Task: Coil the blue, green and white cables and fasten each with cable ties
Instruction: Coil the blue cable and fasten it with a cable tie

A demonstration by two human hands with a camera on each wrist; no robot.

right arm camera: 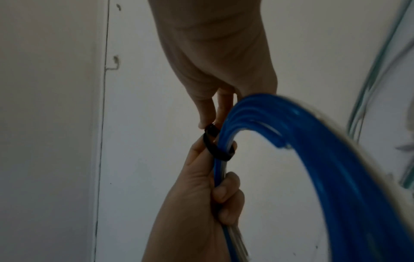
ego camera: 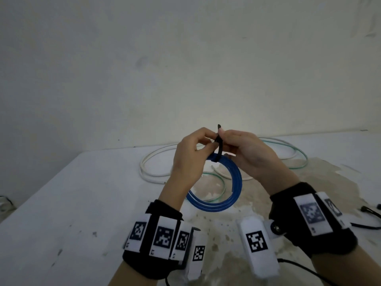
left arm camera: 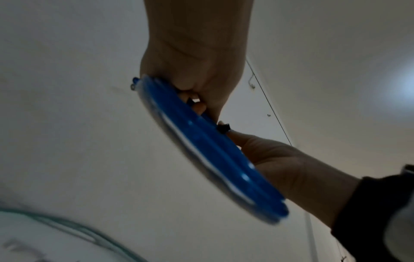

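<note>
Two hands held the coiled blue cable (ego camera: pixel 218 195) above the desk (ego camera: pixel 68 203). Left hand (ego camera: pixel 188 159) fingers pinched the black cable tie (ego camera: pixel 219 148) looped round the coil; right hand (ego camera: pixel 253 155) fingers pinched its tail. White cable (ego camera: pixel 152 176) and green cable (ego camera: pixel 299 162) lay uncoiled behind.

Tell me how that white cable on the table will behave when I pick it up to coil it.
Probably springy, not limp: the white cable lies in broad open loops on the table, without sharp kinks. It may resist tight coiling and spread once released. It is likely to drag the green cable, which crosses it.
</note>
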